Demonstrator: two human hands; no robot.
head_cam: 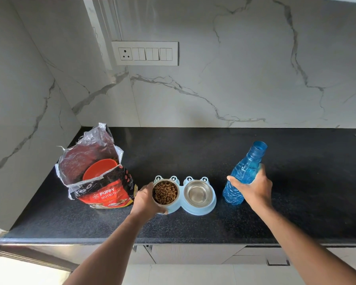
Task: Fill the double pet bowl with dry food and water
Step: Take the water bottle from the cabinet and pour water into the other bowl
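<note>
Head view: right hand (255, 188) grips blue bottle (243, 175)

Both our arms reach forward, each hand closed around something.

Our left arm comes up from the lower left, bare forearm angled toward the middle, and our left hand (145, 199) curls with its back toward us, thumb stretched along the far side and fingers (162, 211) wrapped under the near edge of what it holds; this grip is firm. Our right arm runs in from the lower right corner, wrist straight, and our right hand (255, 187) wraps from the right side, thumb (233, 180) pointing left across the front, fingertips hidden behind. Both wrists hang above the tabletop (296, 192).
</note>
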